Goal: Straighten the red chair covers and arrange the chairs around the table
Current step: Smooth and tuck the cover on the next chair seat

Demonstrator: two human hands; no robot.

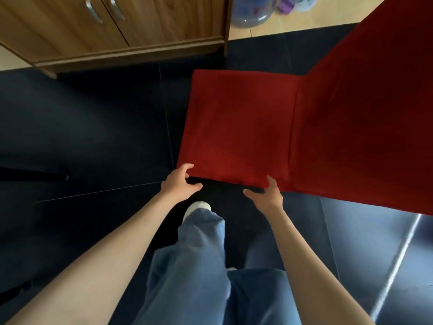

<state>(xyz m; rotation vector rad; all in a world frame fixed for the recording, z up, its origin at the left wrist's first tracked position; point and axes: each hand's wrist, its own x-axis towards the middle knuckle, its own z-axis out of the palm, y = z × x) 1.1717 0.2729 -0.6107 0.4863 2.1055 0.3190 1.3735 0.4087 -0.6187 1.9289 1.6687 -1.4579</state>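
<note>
The left hand (pixel 180 181) has its fingers spread and loosely curled at the near left corner of the red chair cover (pixel 239 127), gripping nothing. The right hand (pixel 267 195) is spread too, its fingertips touching the cover's near edge. The covered chair (pixel 351 118) fills the right of the frame on the dark floor (pixel 82 125), below a wooden cabinet (pixel 117 26) at upper left.

The person's two forearms are bare from the bottom edge of the view up to the wrists, with no sleeve, watch or band showing on either; the left hand (pixel 180 181) and the right hand (pixel 267 195) are bare too, without gloves or rings that can be made out; the legs wear loose, wide-cut trousers (pixel 199 266) of light blue denim-like cloth, falling in soft folds; below the hem of the forward leg shows the rounded toe of a white shoe or sock (pixel 199 205), which of the two cannot be told.
</note>
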